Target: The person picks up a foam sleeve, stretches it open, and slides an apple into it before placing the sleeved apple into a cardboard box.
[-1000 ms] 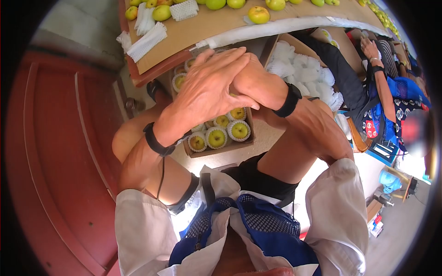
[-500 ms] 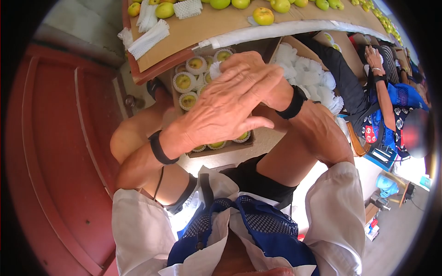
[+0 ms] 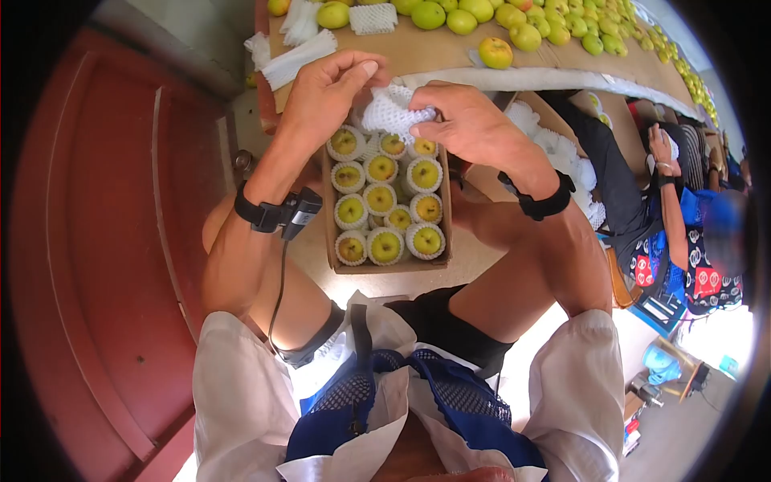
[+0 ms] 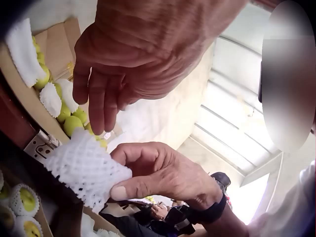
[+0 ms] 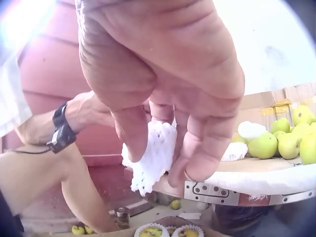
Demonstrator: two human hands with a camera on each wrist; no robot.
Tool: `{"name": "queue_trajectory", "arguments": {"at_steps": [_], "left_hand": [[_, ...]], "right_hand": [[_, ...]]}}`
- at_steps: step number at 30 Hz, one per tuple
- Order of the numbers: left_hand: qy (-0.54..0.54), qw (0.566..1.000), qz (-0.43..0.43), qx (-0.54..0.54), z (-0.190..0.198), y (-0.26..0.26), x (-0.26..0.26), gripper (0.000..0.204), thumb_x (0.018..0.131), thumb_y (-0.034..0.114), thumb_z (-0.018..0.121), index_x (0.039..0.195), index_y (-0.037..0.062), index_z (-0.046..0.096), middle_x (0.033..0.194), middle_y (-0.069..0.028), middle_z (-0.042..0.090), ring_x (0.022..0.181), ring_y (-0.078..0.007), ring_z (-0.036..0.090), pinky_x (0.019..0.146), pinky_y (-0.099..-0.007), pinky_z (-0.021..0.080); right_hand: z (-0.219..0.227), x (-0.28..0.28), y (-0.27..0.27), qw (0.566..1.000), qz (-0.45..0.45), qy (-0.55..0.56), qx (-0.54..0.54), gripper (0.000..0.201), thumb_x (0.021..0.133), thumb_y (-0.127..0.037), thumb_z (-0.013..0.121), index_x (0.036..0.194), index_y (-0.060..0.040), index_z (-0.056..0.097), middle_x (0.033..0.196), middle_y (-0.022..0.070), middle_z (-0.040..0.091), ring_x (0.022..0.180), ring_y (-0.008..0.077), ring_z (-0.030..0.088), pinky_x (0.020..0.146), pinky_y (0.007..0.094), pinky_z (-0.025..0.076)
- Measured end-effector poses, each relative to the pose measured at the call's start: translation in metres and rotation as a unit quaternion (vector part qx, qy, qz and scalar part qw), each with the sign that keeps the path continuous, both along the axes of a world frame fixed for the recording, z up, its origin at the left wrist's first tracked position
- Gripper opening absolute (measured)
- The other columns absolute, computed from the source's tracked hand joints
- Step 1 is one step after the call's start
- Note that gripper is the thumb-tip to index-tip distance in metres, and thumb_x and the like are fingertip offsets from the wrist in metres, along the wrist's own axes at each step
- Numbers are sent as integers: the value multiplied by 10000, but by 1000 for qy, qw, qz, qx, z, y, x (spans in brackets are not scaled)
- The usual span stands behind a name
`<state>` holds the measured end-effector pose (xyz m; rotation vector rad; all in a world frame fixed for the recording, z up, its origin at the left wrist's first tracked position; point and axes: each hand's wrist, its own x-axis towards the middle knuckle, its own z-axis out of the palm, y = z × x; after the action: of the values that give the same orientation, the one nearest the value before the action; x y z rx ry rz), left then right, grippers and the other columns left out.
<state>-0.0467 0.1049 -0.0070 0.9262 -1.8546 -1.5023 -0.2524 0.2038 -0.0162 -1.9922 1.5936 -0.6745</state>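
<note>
A white foam net (image 3: 389, 112) hangs above the far end of a cardboard box (image 3: 392, 267) of yellow-green apples (image 3: 385, 245) in foam nets. My right hand (image 3: 470, 120) pinches the net's edge between thumb and fingers, also in the left wrist view, where the net (image 4: 86, 170) spreads out from the right hand (image 4: 165, 173). The left hand (image 3: 328, 92) is raised beside the net; its fingers (image 4: 101, 101) hang loosely with nothing visible in them. No fruit shows inside the pinched net.
A cardboard-covered table (image 3: 450, 60) beyond the box bears loose apples (image 3: 526, 36) and flat foam nets (image 3: 301, 60). Right of the box, a carton holds more white nets (image 3: 554, 145). Another person (image 3: 671, 209) sits at the right; a red door (image 3: 96, 265) stands left.
My hands, earlier overlapping above the box, have moved apart and farther forward. The net in the right hand and the rows of apples have come into view.
</note>
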Motion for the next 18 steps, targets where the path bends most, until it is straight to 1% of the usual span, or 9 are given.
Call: {"name": "queue_trajectory", "arguments": {"at_steps": [1, 2, 5, 6, 7, 11, 14, 17, 18], "left_hand": [[23, 1000, 1, 15, 4, 0, 0, 329, 1035, 300, 571, 1220, 48, 674, 1093, -30, 715, 1037, -118, 649, 927, -294, 540], [18, 1000, -12, 18, 7, -1, 1, 356, 1040, 329, 553, 1240, 58, 667, 1123, -32, 707, 1070, -123, 631, 945, -297, 523], [13, 998, -51, 38, 15, -1, 5, 429, 1051, 407, 505, 1293, 83, 647, 1200, -42, 683, 1153, -138, 580, 995, -304, 474], [17, 996, -64, 52, 17, 0, 6, 447, 1052, 425, 493, 1307, 88, 640, 1218, -46, 676, 1170, -143, 567, 1009, -305, 460], [20, 994, -78, 68, 18, 0, 7, 466, 1053, 442, 481, 1321, 93, 633, 1236, -50, 670, 1187, -147, 554, 1022, -307, 445], [6, 992, -105, 71, 13, -10, 11, 519, 1038, 480, 496, 1297, 55, 642, 1210, -80, 675, 1152, -165, 583, 1015, -303, 436], [-21, 987, -150, 48, 13, -13, 12, 518, 1036, 467, 509, 1275, 29, 648, 1164, -67, 681, 1135, -157, 589, 1007, -280, 426], [-74, 983, -157, 62, 26, -1, 11, 465, 1035, 409, 542, 1249, 11, 653, 1135, -50, 681, 1100, -138, 591, 989, -269, 425], [-46, 982, -166, 80, 21, -3, 11, 443, 1033, 395, 550, 1232, 15, 657, 1124, -45, 679, 1084, -132, 591, 983, -275, 424]], "right_hand": [[4, -3, -2, 999, -11, -42, 25, 252, 866, -218, 709, 1060, -60, 677, 952, 165, 672, 889, 325, 653, 770, 417, 509], [9, -7, -5, 996, -8, -66, 67, 331, 880, -273, 728, 1111, -43, 669, 927, 134, 672, 846, 256, 640, 752, 378, 493], [12, -14, -9, 956, 13, -251, 152, 371, 901, -309, 729, 1114, -13, 662, 930, 90, 670, 845, 175, 612, 750, 328, 477], [15, -17, -5, 948, 10, -277, 156, 421, 910, -335, 732, 1140, 10, 662, 960, 47, 668, 869, 120, 590, 785, 282, 463], [18, -17, -4, 943, 10, -287, 167, 423, 910, -327, 732, 1153, 12, 662, 977, 45, 669, 881, 117, 588, 801, 274, 459], [23, -23, -6, 923, 22, -330, 196, 443, 908, -297, 733, 1207, 21, 655, 1048, 44, 669, 939, 118, 586, 861, 261, 450], [18, -29, -10, 915, 22, -353, 196, 442, 910, -282, 730, 1222, 22, 652, 1084, 53, 667, 1003, 131, 585, 901, 266, 440], [16, -29, -12, 914, 33, -359, 188, 434, 914, -277, 728, 1222, 20, 654, 1102, 58, 669, 1052, 138, 577, 939, 272, 422], [17, -28, -12, 914, 39, -359, 185, 432, 915, -276, 727, 1223, 19, 655, 1107, 59, 670, 1065, 139, 574, 952, 273, 414]]}}
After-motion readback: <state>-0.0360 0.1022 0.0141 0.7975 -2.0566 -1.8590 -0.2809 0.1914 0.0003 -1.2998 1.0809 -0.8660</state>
